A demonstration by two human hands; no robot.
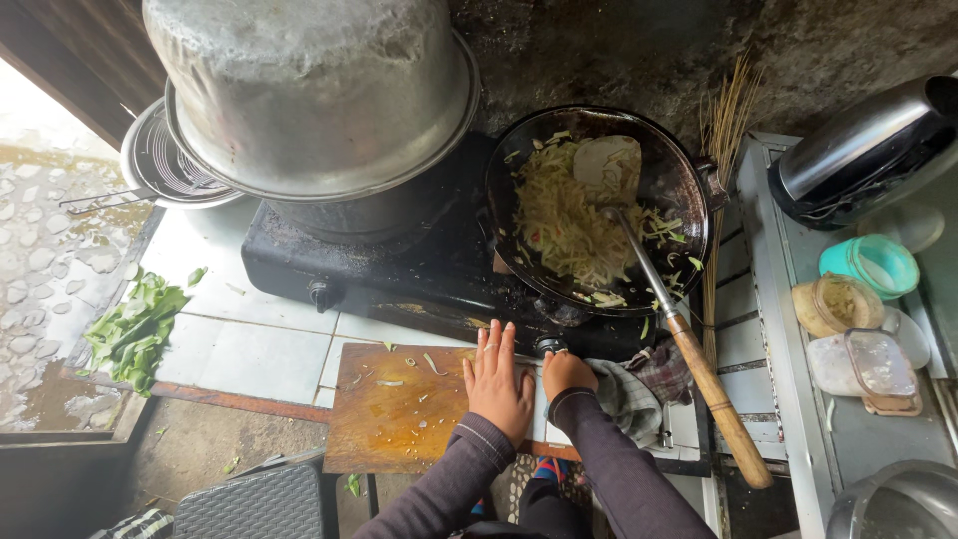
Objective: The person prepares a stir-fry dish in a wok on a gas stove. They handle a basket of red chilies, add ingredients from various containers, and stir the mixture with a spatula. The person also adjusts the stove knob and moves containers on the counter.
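My left hand (pixel 496 381) lies flat, fingers together, on the right end of a wooden cutting board (pixel 394 407). My right hand (pixel 566 371) is closed at the front of a black gas stove (pixel 399 265), on or right by its burner knob (pixel 549 346); the grip itself is hidden. A black wok (pixel 679 180) full of shredded pale vegetables (pixel 564 225) sits on the right burner. A metal spatula with a wooden handle (pixel 709 384) rests in the wok, handle pointing toward me. A checked cloth (pixel 639 389) lies beside my right hand.
A big dented aluminium pot (pixel 309 90) stands on the left burner. Green leaves (pixel 135 329) lie at the tiled counter's left edge. On the right shelf are several lidded containers (pixel 858 319), a rice cooker (pixel 868 150), and a bundle of broom sticks (pixel 723 140).
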